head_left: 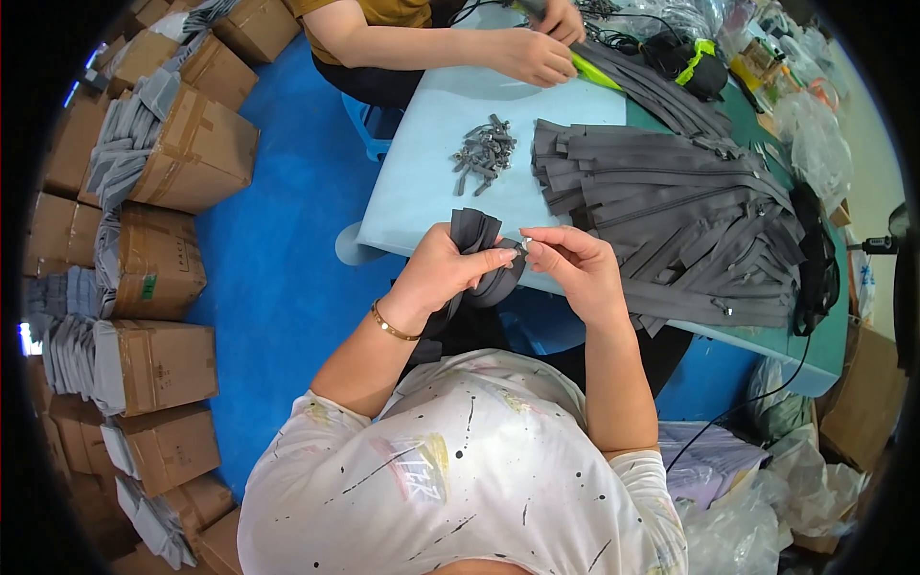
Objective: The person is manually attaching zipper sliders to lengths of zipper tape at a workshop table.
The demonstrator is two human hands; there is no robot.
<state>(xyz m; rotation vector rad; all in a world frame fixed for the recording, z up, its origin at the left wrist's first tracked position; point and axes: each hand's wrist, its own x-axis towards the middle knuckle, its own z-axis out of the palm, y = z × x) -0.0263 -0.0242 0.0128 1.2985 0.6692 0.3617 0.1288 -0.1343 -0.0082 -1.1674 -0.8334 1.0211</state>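
Observation:
My left hand (443, 267) is closed round a folded dark grey zipper tape (476, 230), whose loops hang below and to the right of the fingers. Thumb and forefinger of my right hand (579, 268) pinch a small silvery piece, seemingly a zipper slider (523, 246), at the tape's end. Both hands meet just off the table's near edge. Beyond them lies a small heap of grey zipper pulls (485, 153) on the pale blue table top (412, 192). To the right spreads a broad pile of dark grey zippers (671, 211), some with metal sliders showing.
Across the table a co-worker's hands (541, 53) handle a grey and neon-yellow strip. Cardboard boxes (196, 144) with grey fabric pieces line the left side along the blue floor (278, 240). Plastic bags (815, 134) and a black cable (767, 395) are at the right.

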